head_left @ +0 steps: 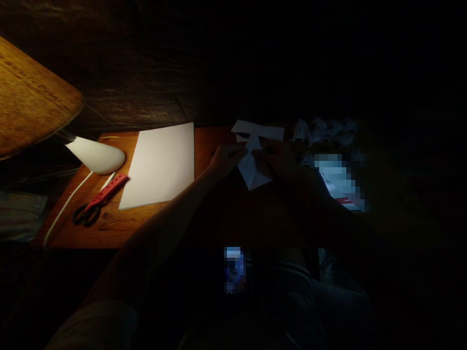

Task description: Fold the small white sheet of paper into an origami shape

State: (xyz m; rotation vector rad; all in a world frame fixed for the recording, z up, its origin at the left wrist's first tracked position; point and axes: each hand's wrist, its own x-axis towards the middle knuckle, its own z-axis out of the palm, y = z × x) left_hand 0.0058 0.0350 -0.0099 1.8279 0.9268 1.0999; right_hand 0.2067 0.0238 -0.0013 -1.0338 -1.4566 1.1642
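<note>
A folded piece of white paper (253, 170), pointed at the far end and kite-like in outline, is held up over the wooden table between both hands. My left hand (226, 158) is closed on its left edge, with the thumb on the near face. On the right edge my right hand (277, 156) pinches it, the thumb lying near the middle crease. Just beyond the fingers lie white paper strips (272, 132). Dim light hides most of the right hand's fingers.
A stack of white paper (162, 165) lies left on the wooden table (146, 221). Scissors (87, 214), a red perforated strip (107, 190) and a lamp (97, 154) with a white cord stand further left. Several folded paper pieces (324, 130) and a lit, pixelated screen (341, 182) are at right.
</note>
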